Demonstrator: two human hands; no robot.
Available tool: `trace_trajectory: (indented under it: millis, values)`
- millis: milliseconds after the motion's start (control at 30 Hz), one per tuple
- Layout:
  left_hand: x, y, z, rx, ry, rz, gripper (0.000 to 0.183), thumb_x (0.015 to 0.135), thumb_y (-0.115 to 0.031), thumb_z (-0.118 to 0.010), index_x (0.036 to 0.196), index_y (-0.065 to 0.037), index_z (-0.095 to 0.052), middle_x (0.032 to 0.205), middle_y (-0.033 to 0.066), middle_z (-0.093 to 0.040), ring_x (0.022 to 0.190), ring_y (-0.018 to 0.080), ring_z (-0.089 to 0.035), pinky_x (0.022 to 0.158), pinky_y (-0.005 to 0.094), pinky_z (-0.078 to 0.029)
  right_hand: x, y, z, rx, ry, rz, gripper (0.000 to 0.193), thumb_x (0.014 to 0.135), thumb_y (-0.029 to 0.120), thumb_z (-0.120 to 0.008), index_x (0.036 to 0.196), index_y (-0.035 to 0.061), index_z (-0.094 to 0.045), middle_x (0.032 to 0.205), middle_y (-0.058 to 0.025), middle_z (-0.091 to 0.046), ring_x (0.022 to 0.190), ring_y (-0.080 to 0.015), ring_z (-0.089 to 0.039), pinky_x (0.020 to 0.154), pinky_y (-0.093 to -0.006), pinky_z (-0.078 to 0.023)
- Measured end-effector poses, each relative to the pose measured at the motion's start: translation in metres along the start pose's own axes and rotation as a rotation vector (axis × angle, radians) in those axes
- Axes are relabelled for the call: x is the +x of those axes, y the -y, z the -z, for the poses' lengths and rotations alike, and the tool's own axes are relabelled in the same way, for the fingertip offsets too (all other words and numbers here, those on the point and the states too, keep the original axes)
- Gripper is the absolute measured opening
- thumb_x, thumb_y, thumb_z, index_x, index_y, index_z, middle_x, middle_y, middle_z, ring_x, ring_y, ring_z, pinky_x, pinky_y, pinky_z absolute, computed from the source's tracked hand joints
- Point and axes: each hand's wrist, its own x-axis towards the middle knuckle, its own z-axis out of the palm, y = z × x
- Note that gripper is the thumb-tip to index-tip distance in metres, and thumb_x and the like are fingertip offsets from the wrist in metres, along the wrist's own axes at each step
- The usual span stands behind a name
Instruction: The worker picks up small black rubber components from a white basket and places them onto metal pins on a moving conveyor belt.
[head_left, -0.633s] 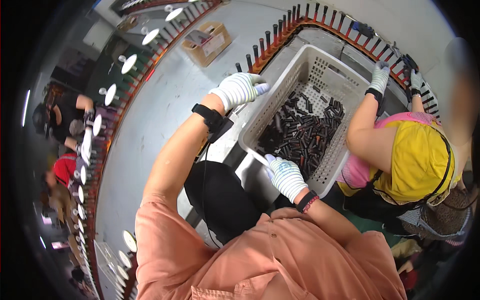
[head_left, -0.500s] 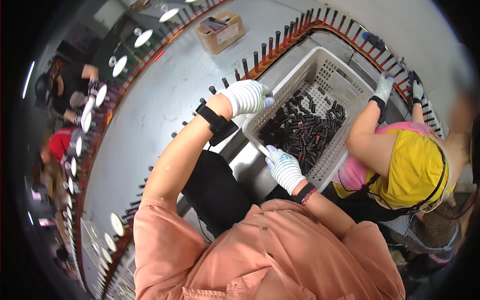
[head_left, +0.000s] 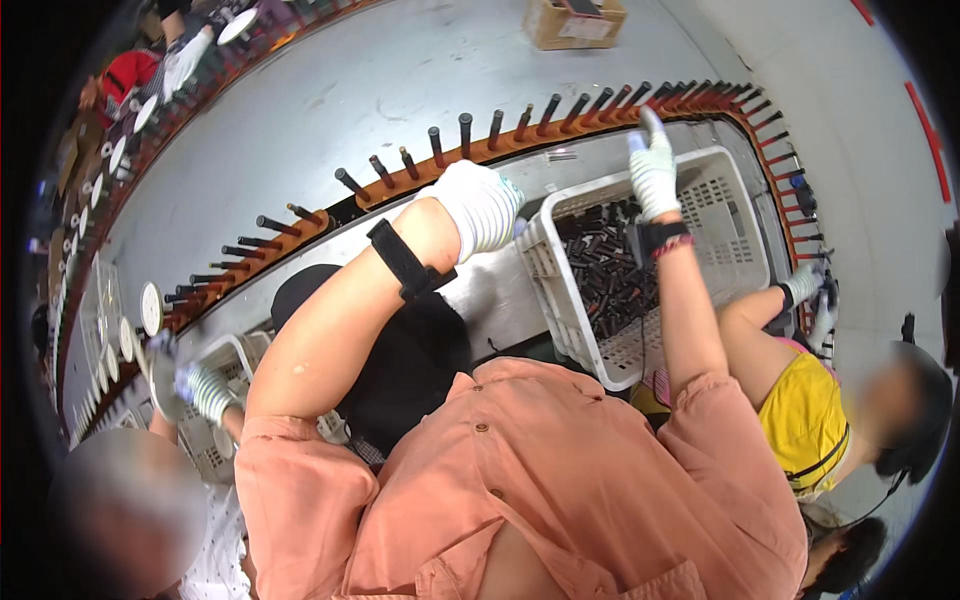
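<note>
My left hand (head_left: 480,208), in a white striped glove, is curled closed beside the near edge of the rail. Its fingers are turned away, so whatever they hold is hidden. My right hand (head_left: 654,175), gloved alike, reaches over the grey crate (head_left: 735,205) with fingers stretched out and apart. Its fingertips come close to the upright pegs (head_left: 602,103) on the far rail; I cannot tell whether they touch. Many short black cylindrical parts (head_left: 605,270) lie heaped in the perforated plastic crate.
A curved orange-brown rail (head_left: 480,152) with dark-topped pegs runs around the grey table (head_left: 370,95). A cardboard box (head_left: 575,24) sits farther back. One co-worker in yellow (head_left: 805,415) is at the right; another person's gloved hand (head_left: 208,390) holds a white disc at the left.
My view has turned toward the right. My right hand has left the crate's near rim and moved forward over it toward the pegs. My left hand stays curled.
</note>
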Motion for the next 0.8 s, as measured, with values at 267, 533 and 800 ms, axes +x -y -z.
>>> trace_trajectory:
  millis: [267, 533, 800]
  values:
    - [-0.04, -0.013, -0.037, -0.026, 0.004, -0.027, 0.025, 0.091, -0.028, -0.068, 0.093, -0.005, -0.076, 0.08, 0.0176, -0.072, 0.079, 0.0398, -0.07, 0.074, 0.051, -0.055, 0.082, 0.002, -0.074, -0.284, 0.257, 0.023, 0.043, 0.095, 0.006, -0.06, 0.138, 0.0108, -0.065, 0.131, -0.0253, -0.066, 0.121, -0.0428, -0.063, 0.105, -0.0452, -0.05]
    - [-0.037, -0.01, -0.033, -0.075, 0.017, 0.043, 0.023, 0.088, -0.026, -0.071, 0.09, -0.004, -0.076, 0.078, 0.0182, -0.072, 0.078, 0.0397, -0.069, 0.074, 0.0492, -0.054, 0.078, 0.027, -0.085, -0.014, 0.087, 0.071, 0.022, 0.098, 0.022, -0.067, 0.116, 0.0126, -0.076, 0.109, -0.0209, -0.075, 0.101, -0.0388, -0.071, 0.093, -0.0425, -0.055]
    - [-0.022, -0.014, -0.033, -0.003, 0.014, 0.018, 0.023, 0.088, -0.028, -0.072, 0.089, -0.005, -0.075, 0.079, 0.0166, -0.071, 0.082, 0.0379, -0.069, 0.078, 0.0485, -0.052, 0.123, -0.067, -0.019, -0.112, -0.244, -0.169, 0.032, 0.101, 0.019, -0.061, 0.126, 0.0014, -0.071, 0.112, -0.02, -0.076, 0.097, -0.0287, -0.073, 0.091, -0.0392, -0.056]
